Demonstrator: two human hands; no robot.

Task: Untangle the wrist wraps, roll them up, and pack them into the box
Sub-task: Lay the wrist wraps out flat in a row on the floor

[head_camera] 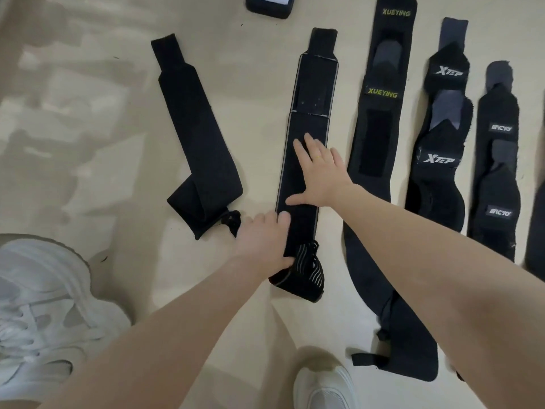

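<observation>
Several black wrist wraps lie stretched out side by side on a beige floor. The middle wrap [306, 113] has grey edge trim and a striped loop at its near end. My right hand [320, 172] lies flat on this wrap with fingers spread. My left hand [262, 242] presses its near part, just above the striped loop [309, 267]. To the left lies a plain black wrap [191, 137], folded over at its near end. To the right lie a XUEYING wrap [380, 128], an XTEP wrap [439, 143] and one more wrap [498, 172].
A black box [268, 7] sits at the top edge, partly cut off. My white shoes are at the lower left [44, 314] and bottom centre [324, 388]. Another dark wrap [536, 231] shows at the right edge.
</observation>
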